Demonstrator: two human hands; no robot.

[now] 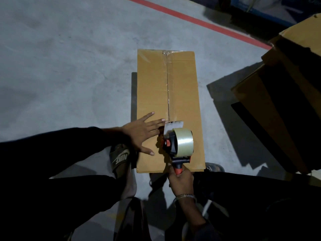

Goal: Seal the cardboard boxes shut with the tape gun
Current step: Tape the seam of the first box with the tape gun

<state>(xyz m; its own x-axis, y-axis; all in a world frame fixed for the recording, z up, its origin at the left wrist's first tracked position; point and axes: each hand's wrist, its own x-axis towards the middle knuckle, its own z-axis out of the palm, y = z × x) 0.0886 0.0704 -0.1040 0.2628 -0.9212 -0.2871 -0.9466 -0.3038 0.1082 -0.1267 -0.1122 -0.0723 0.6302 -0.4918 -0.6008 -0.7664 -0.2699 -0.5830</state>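
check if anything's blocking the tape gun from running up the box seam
Nothing visible does. The tape gun, gripped by the right hand, sits at the near end of the seam; the left hand presses flat just left of it, off the line.

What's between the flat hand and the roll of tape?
In the head view, the tape gun's loose tape end sticks up between the left hand and the tape roll.

Grey concrete floor (69, 66): cardboard box (182, 94), red line (196, 21), perhaps more boxes (286, 94).
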